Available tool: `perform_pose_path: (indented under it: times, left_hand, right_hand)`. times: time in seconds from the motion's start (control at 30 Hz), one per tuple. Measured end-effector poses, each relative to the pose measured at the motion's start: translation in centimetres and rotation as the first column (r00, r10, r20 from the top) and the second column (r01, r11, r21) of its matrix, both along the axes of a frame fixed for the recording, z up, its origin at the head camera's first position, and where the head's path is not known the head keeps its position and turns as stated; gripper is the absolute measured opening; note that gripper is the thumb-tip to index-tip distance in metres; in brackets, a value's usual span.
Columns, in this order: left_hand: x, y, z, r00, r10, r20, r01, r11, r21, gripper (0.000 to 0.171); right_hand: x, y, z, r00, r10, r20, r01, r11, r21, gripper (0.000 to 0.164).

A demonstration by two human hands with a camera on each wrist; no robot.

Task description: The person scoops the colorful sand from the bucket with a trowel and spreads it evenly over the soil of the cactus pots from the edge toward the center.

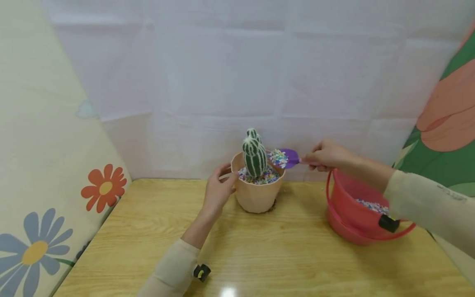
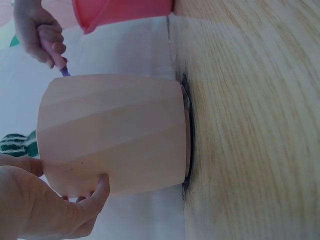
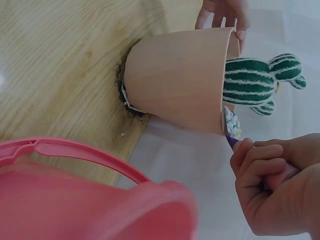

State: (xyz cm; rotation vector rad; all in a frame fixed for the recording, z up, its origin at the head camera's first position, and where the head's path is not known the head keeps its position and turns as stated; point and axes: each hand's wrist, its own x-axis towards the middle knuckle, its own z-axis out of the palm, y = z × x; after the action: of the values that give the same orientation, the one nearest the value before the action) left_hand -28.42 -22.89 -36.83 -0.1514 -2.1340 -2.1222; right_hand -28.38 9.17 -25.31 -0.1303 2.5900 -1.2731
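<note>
A peach-coloured flowerpot [image 1: 257, 196] stands on the table with a green, white-striped cactus [image 1: 255, 159] in it. Multicoloured pebbles [image 1: 264, 178] surround the cactus base. My left hand [image 1: 218, 187] grips the pot's left rim, thumb at the rim and fingers against the outer wall [image 2: 102, 185]. On the other side, my right hand [image 1: 327, 156] holds a small trowel by its pink handle [image 3: 280, 175]. The trowel's purple blade [image 1: 292, 158] carries a heap of pebbles [image 1: 278, 158] right at the pot's right rim.
A red bucket [image 1: 343, 222] with more pebbles [image 1: 372, 206] stands at the right, under my right forearm, its handle [image 3: 95, 156] hanging down. White cloth [image 1: 208, 82] covers the wall close behind the pot. Dark crumbs [image 3: 120, 80] lie around the pot's base on the wooden table [image 1: 282, 255].
</note>
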Motion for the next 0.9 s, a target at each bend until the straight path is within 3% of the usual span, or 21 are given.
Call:
perform_pose_path:
  times: [0.27,0.53,0.7,0.9]
  left_hand:
    - [-0.4,0.3,-0.1,1.000,-0.012,0.011,0.012,1.000,0.003,0.052]
    - [-0.5,1.2,0.0,1.000,-0.022,0.006,0.022,0.999,0.025,0.052]
    - [-0.8,1.8,0.1,1.000,-0.022,0.013,0.022,1.000,0.016,0.051]
    - [-1.0,2.2,0.3,1.000,-0.027,0.002,0.027,0.999,0.025,0.051]
  right_hand:
    - [-0.1,0.5,1.4,0.999,0.040,0.019,-0.042,0.995,0.091,0.027]
    - [0.1,0.8,2.3,0.990,0.115,0.086,-0.119,0.992,0.049,0.040]
    - [0.2,1.1,3.0,0.982,0.140,0.128,-0.149,0.987,0.063,0.037]
    - [0.1,1.2,3.8,0.960,0.146,0.239,-0.160,0.986,0.038,0.033]
